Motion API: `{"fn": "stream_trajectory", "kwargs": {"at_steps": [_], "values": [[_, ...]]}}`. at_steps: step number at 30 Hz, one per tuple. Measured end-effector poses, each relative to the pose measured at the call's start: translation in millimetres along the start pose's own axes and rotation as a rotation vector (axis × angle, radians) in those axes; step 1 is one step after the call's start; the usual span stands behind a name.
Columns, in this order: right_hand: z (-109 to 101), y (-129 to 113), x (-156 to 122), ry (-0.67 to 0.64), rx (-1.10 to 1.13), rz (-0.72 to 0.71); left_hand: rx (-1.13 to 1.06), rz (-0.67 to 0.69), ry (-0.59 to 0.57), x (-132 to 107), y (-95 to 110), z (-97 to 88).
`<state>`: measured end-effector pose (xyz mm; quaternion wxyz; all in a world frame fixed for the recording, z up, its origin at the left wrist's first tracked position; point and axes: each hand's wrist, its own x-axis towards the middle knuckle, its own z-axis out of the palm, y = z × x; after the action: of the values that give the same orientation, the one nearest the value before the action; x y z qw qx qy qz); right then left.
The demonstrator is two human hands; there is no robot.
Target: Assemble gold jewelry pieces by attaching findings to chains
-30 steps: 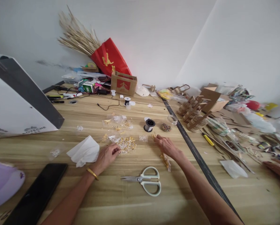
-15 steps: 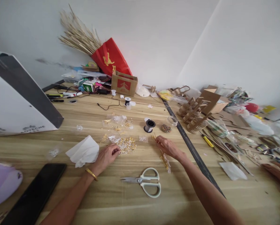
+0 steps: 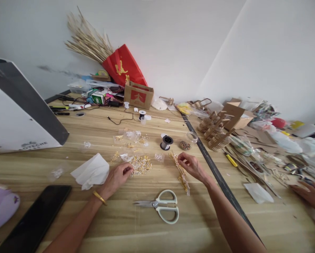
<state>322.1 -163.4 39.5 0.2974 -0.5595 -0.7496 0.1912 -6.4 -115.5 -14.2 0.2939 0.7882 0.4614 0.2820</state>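
My left hand (image 3: pixel 120 175) rests at the left edge of a pile of small gold and silver beads (image 3: pixel 141 164). Its thumb and fingers are pinched together; whatever is between them is too small to make out. Beside the right end of the pile lies a long bundle of gold and pale beaded strands (image 3: pixel 181 173). Just right of these strands is my right hand (image 3: pixel 191 166), its fingers curled and thumb closed against them, contents hidden. White-handled scissors (image 3: pixel 160 203) lie between my forearms. A small bag of silvery pieces (image 3: pixel 159 157) sits between pile and strands.
A wire spool (image 3: pixel 167 142) and a dish of mixed beads (image 3: pixel 185 145) stand behind my right hand. Crumpled tissue (image 3: pixel 91 171) and a black phone (image 3: pixel 37 219) lie left. Small woven baskets (image 3: pixel 217 135) stand beyond the dark strip. Another person's hand (image 3: pixel 310 193) rests far right.
My right hand has drawn back to the right from the upper end of the beaded strands, which now show in full. My left hand stays by the pile. The view has shifted slightly.
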Motion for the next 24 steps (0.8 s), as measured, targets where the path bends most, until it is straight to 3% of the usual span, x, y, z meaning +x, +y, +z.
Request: {"fn": "stream_trajectory", "kwargs": {"at_steps": [4, 8, 11, 20, 24], "values": [[2, -13, -2, -0.002, -0.13, -0.095, -0.038, 0.079, 0.127, 1, 8, -0.4], [16, -24, 0, -0.02, -0.166, -0.164, -0.117, 0.121, 0.111, 0, 28, 2.1], [33, -29, 2, -0.015, -0.188, -0.207, -0.187, 0.127, 0.067, -1, 44, 6.0], [66, -43, -3, -0.106, -0.393, -0.225, -0.386, -0.026, -0.272, 6, 69, 35.8], [71, -38, -6, -0.076, -0.29, -0.231, -0.533, -0.019, -0.272, 11, 67, 55.7]]}}
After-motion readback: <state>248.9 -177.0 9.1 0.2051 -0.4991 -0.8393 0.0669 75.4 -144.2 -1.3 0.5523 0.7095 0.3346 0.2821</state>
